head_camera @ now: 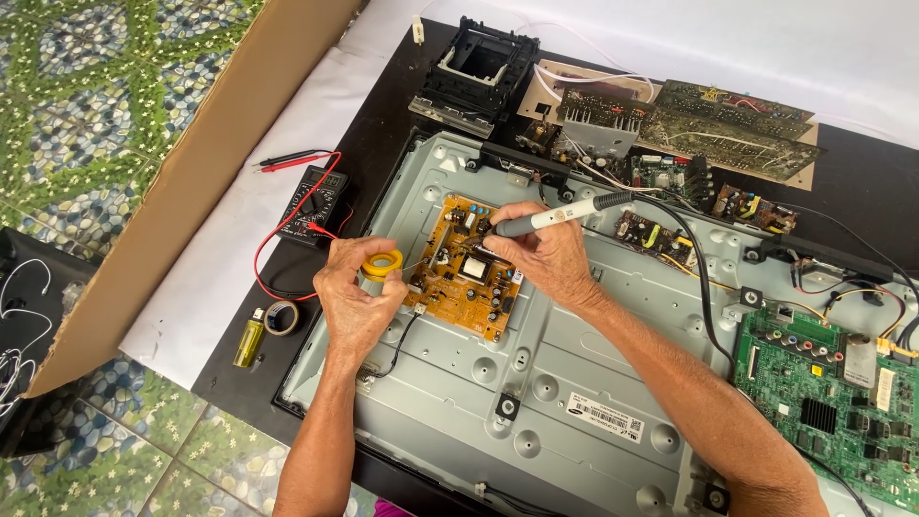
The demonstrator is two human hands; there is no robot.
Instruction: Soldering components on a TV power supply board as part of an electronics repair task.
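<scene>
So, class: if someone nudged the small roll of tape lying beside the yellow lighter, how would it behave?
The roll of tape lies flat, so it would probably slide, not roll. It looks small and hollow, likely light. On edge, it could roll toward the yellow lighter.

Green patterned floor tiles (86, 115), daylight

Multimeter (311, 204), tape roll (281, 317), lighter (250, 342), green board (831, 402)

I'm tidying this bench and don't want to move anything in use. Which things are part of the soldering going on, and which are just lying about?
In use:
right hand holding soldering iron
left hand holding yellow solder spool
yellow board on the metal back panel

Lying about:
multimeter
tape roll
lighter
green board
black frame
cardboard
</scene>
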